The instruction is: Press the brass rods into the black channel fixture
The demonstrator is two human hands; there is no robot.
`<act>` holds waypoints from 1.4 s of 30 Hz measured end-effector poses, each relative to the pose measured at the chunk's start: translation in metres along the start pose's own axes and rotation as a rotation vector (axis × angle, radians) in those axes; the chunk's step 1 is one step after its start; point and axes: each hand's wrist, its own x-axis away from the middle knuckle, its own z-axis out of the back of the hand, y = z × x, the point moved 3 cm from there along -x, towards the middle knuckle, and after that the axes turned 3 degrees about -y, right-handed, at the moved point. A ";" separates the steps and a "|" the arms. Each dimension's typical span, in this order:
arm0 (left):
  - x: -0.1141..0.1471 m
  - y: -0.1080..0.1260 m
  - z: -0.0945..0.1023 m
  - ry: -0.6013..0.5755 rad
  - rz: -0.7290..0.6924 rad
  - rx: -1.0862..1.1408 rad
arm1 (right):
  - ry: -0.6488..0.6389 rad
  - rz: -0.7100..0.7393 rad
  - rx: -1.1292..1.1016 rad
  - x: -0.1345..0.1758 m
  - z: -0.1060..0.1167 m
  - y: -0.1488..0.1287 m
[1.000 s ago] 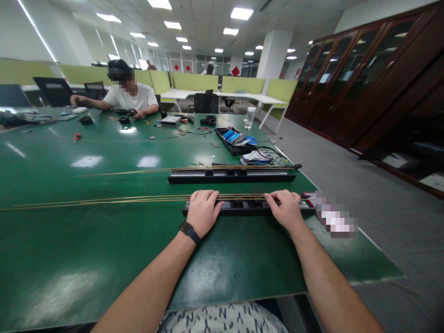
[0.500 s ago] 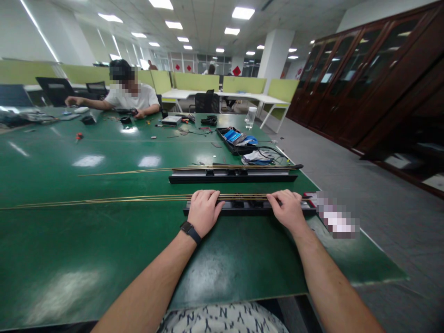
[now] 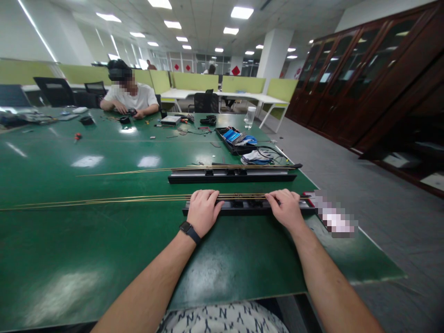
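Observation:
A long black rail (image 3: 249, 212) with a grey inner channel and dark blocks lies crosswise on the table in front of me. Thin brass-coloured rods (image 3: 138, 199) run along its top and stretch far past its left end. My left hand (image 3: 204, 208) is closed over the rail's left part, fingers on the far side and thumb on the near side. Toward the right end, my right hand (image 3: 285, 207) grips the rail, thumb and fingertips close together beside the rods. The fingers' undersides are hidden.
Behind lies a second black rail (image 3: 232, 178) with similar rods. Beyond it are a black tray (image 3: 231, 147) with blue items, gloves (image 3: 256, 157) and a clear cup (image 3: 249, 117). A blurred flat object (image 3: 333, 215) lies at right. A person (image 3: 138, 99) sits across the green table (image 3: 114, 249).
My hands and the rail hold the same pose; the view has shifted very slightly. The person across the table has drawn the outstretched arm in toward the other hand.

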 end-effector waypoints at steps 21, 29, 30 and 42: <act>0.000 0.000 -0.001 0.003 -0.005 -0.001 | 0.028 0.002 0.012 0.001 0.002 -0.002; 0.000 0.002 0.001 -0.001 -0.007 -0.005 | -0.006 0.009 0.015 0.000 -0.001 -0.003; 0.000 0.002 0.000 -0.001 -0.007 -0.007 | -0.007 0.009 0.021 0.000 -0.001 -0.002; 0.000 0.000 -0.002 0.009 -0.006 -0.003 | 0.019 0.007 0.002 0.002 -0.003 -0.002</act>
